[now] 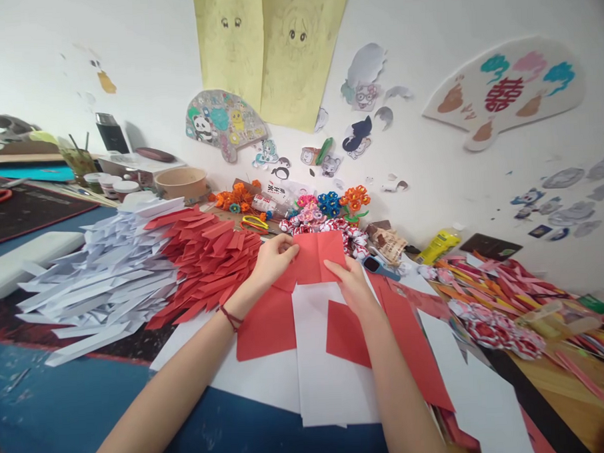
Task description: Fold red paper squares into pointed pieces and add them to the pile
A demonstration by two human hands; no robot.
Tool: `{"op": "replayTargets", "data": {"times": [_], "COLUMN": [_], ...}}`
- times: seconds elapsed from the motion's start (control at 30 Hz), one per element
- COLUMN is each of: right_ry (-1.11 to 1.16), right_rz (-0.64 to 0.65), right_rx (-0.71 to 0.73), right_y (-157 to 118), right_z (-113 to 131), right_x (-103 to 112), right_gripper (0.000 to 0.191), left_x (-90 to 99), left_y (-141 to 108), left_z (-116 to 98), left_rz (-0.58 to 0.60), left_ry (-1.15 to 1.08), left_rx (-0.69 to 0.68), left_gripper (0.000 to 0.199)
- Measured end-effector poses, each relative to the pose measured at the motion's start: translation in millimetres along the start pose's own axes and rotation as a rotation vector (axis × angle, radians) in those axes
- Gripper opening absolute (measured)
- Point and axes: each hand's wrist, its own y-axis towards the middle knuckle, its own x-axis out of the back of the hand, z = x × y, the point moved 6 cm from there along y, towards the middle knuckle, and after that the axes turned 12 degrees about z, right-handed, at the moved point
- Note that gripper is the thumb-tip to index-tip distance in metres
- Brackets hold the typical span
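Observation:
A red sheet of paper with a vertical crease down its middle is held up between my two hands. My left hand pinches its left edge between thumb and fingers. On the right side, my right hand grips the sheet with the thumb on its front face; the other fingers are mostly hidden behind. Below lie a white sheet, a red piece at the left and another red piece partly under my right wrist.
Piles of folded white strips and folded red strips stand at the left. Paper flowers line the wall behind. At the right are more red paper, a yellow bottle and a heap of coloured strips.

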Motion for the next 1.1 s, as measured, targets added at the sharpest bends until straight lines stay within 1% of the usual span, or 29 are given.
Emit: {"op": "replayTargets", "data": {"times": [0.07, 0.13, 0.2, 0.33, 0.43, 0.53, 0.6, 0.67, 0.8, 0.87, 0.93, 0.97, 1.03, 1.1], "right_ry": [0.020, 0.025, 0.032, 0.052, 0.044, 0.045, 0.049, 0.042, 0.001, -0.017, -0.027, -0.035, -0.071, -0.113], "right_rz": [0.094, 0.142, 0.116, 0.001, -0.006, 0.008, 0.037, 0.069, 0.042, 0.068, 0.126, 0.141, 0.117, 0.069], "right_rx": [-0.038, -0.073, -0.079, -0.062, -0.057, -0.031, -0.026, -0.027, -0.033, -0.055, -0.085, -0.097, -0.095, -0.072], "right_y": [-2, -3, -2, 0, 1, 0, 0, 0, 1, 0, 0, -1, -1, -1], "right_z": [3, 3, 3, 3, 3, 5, 5, 5, 4, 4, 2, 2, 2, 3], "right_x": [-8, -13, -12, -5, -4, -4, -7, -10, -9, -10, -13, -14, -13, -9], "right_gripper": [0.038, 0.041, 0.041, 0.045, 0.047, 0.041, 0.040, 0.042, 0.043, 0.043, 0.043, 0.042, 0.039, 0.034], "left_x": [1.5, 2.0, 0.9, -2.9, -4.7, -8.1, -8.1, -5.6, -2.1, -5.0, -13.4, -17.4, -19.4, -17.6], "left_y": [1, 0, -1, -4, -4, -2, -1, 0, -2, -4, -7, -9, -11, -11], "left_z": [2, 0, -5, -15, -17, -12, -9, -5, -6, -9, -11, -13, -14, -14], "left_rz": [-0.018, -0.018, 0.015, 0.098, 0.100, 0.118, 0.108, 0.072, 0.030, 0.075, 0.200, 0.258, 0.283, 0.254], "left_ry": [0.009, 0.024, 0.028, 0.049, 0.048, -0.017, -0.036, -0.029, -0.028, -0.119, -0.289, -0.335, -0.337, -0.280], "left_rx": [-0.004, -0.032, -0.059, -0.104, -0.108, -0.113, -0.114, -0.103, -0.084, -0.066, -0.006, 0.021, 0.042, 0.036], "left_gripper": [0.015, 0.015, 0.012, 0.011, 0.013, 0.018, 0.020, 0.021, 0.023, 0.026, 0.029, 0.031, 0.032, 0.031]}}
